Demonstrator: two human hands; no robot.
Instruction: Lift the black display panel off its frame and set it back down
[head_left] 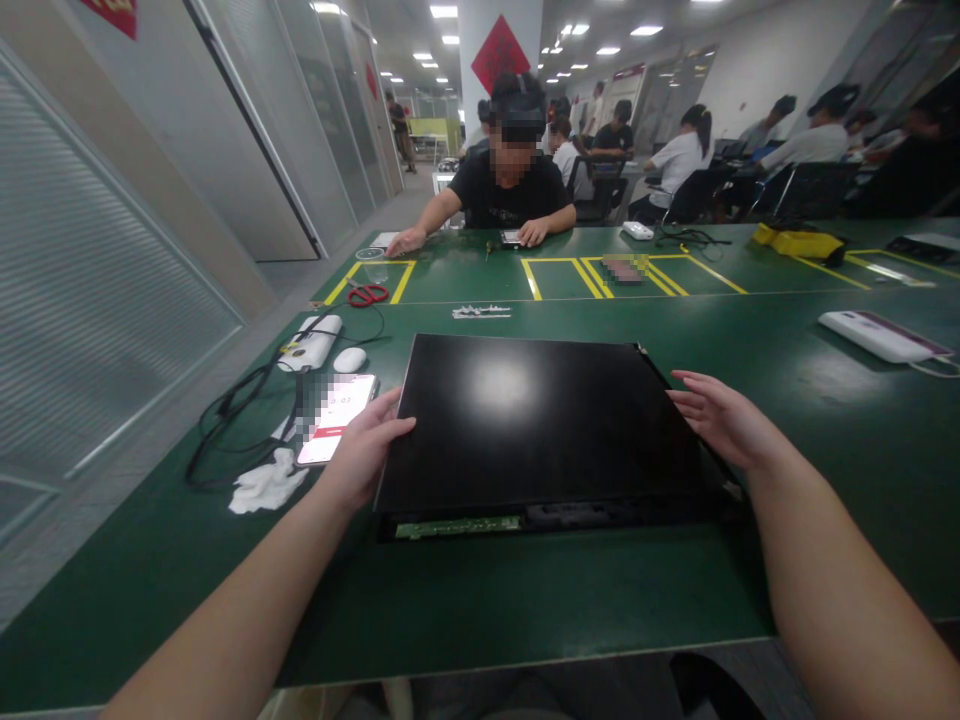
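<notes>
A black LCD screen panel (525, 440) lies glossy side up on the green table before me. Along its near edge runs a strip of green circuit board (457, 526). My left hand (367, 440) grips the panel's left edge, thumb on the top face; its other fingers are partly hidden at the side. At the opposite edge, my right hand (724, 420) is held with fingers stretched out and apart, close beside the panel; whether the fingertips touch it I cannot tell. Just left of my left hand lies a lit phone (345, 410), with a crumpled white tissue (268, 482) nearer to me.
Black cables (225, 410), a white device (311, 343) and a white oval object (350, 360) lie at left. Red-handled scissors (367, 295) and small white pieces (481, 312) are beyond the panel. Across the table sits a person (510, 190). A white device (877, 335) lies right.
</notes>
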